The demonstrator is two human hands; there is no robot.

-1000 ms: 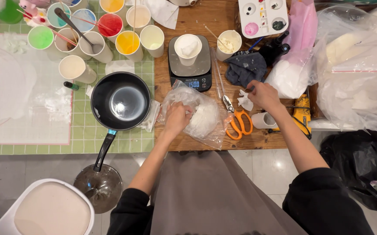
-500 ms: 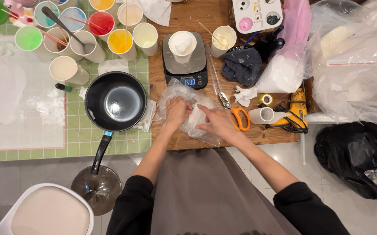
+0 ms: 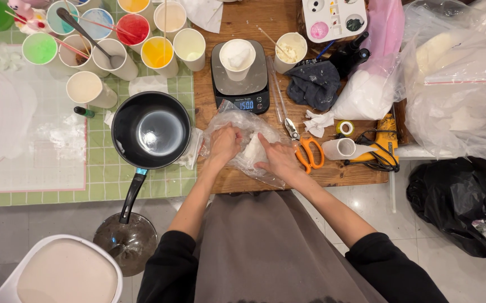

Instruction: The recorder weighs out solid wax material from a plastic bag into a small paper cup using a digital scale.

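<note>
Left grip (image 3: 226, 143), right grip (image 3: 279, 160) clutching plastic bag (image 3: 237, 120)

Clear plastic bag (image 3: 242, 126) looked crinkly and glossy, wooden board (image 3: 360, 171) matt, black pan (image 3: 151, 130) had a shiny smooth inside.

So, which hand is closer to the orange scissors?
Right. The right hand lies just beside the orange scissors, on the plastic bag; the left hand is farther off, across the bag.

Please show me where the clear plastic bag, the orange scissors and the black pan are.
clear plastic bag (image 3: 237, 120): head view, upper crinkled part.
orange scissors (image 3: 312, 152): head view, handle loops.
black pan (image 3: 151, 130): head view, inner bottom.
</note>
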